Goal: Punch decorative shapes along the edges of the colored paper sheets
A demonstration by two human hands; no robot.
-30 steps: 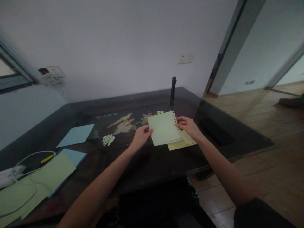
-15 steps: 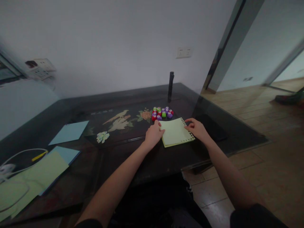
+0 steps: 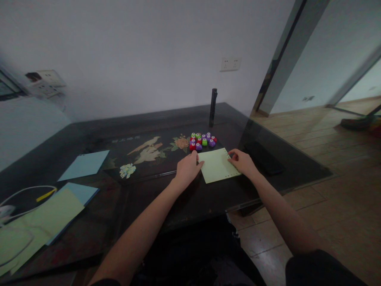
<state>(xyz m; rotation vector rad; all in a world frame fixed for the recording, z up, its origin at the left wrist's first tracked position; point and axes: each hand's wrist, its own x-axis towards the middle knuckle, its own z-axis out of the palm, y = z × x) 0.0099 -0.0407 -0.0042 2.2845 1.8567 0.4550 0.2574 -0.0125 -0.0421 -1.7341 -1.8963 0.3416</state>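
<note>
A pale green sheet of paper (image 3: 217, 166) with punched holes along its far and right edges lies flat on the dark table (image 3: 184, 198). My left hand (image 3: 187, 167) rests on the sheet's left edge, fingers pressing it down. My right hand (image 3: 241, 162) touches its right edge. Just beyond the sheet sits a cluster of several small coloured punches (image 3: 202, 140) in red, purple and green.
A black cylinder (image 3: 212, 102) stands upright at the table's back. A blue sheet (image 3: 84, 165) lies left of centre. More green and blue sheets (image 3: 50, 216) and a white cable (image 3: 18, 198) lie at the near left. A dark flat object (image 3: 263, 158) sits at the right.
The green sheet, held up a second ago, has been lowered flat onto the sheet beneath it. Both hands came down with it and the coloured punches came into sight.
</note>
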